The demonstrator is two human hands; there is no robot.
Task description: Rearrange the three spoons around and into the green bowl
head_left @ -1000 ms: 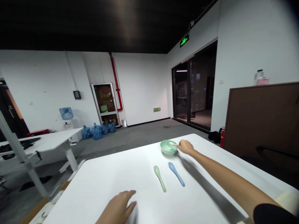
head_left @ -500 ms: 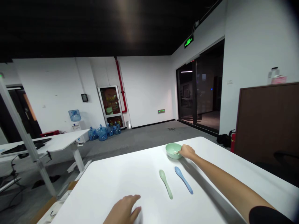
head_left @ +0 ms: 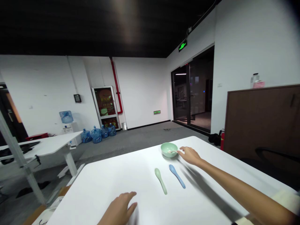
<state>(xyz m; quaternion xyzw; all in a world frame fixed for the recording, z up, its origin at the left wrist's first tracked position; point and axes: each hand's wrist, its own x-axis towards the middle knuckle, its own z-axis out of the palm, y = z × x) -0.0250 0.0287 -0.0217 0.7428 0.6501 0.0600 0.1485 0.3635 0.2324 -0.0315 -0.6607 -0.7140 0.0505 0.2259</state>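
There are two hands, one bowl and three spoons on the white table (head_left: 93,197).

On the left, the left hand (head_left: 118,208) lies open at the near edge of the table. Its fingers are a little apart, and it holds nothing.

Next is the green spoon (head_left: 160,180). It lies flat, and its long side runs on a slant. The round end points away, up and to the left, and the handle points down and to the right.

Just beside it is the blue spoon (head_left: 177,176). It lies flat and points the same way as the green one. The two spoons do not touch.

Farther off is the green bowl (head_left: 167,150), with the small pale spoon (head_left: 172,151) in it. The handle of this spoon lies over the rim and points right, at the hand.

The right hand (head_left: 191,155) is open, with its fingers close together. It reaches out just beside the handle, and it is not closed on anything. I cannot tell if the fingertips touch the handle.
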